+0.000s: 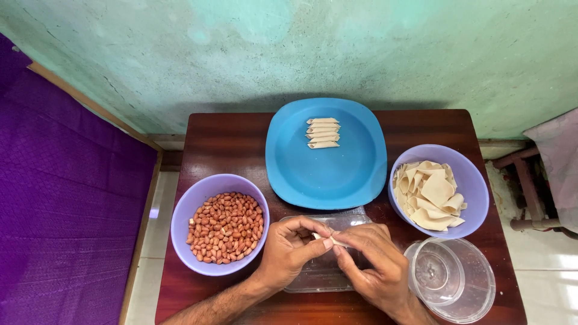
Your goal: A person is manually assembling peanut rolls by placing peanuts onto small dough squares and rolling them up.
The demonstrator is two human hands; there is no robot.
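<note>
Near the front edge of the dark wooden tabletop [229, 135], two bare hands meeting over a clear plastic tray [325, 274]. Left hand [292, 248] with fingers curled together, thumb and forefinger pinched on a small pale dough wrapper [333, 239]. Right hand [373, 265] fingertips clamped on the same wrapper from the other side, tips of both hands touching. Wrapper held just above the tray, mostly hidden by fingers; rolled or flat, cannot tell.

At the left edge, just beside the left hand, a lilac bowl [188, 207] full of red-skinned peanuts [226, 227]. At the right edge, a second lilac bowl [472, 180] holding a loose heap of flat cream dough sheets [430, 195]. At the front right corner, near the right wrist, a round clear container [451, 280], with a smaller clear round piece inside it.

Toward the back edge, centre, a blue square plate [328, 174] with rounded corners; on its far half, five small rolled dough pieces [323, 133] stacked in a neat row, side by side and touching.

Behind the table, a mottled green wall [301, 48]. Off the left edge, purple cloth [66, 198] over a wood-framed surface.
</note>
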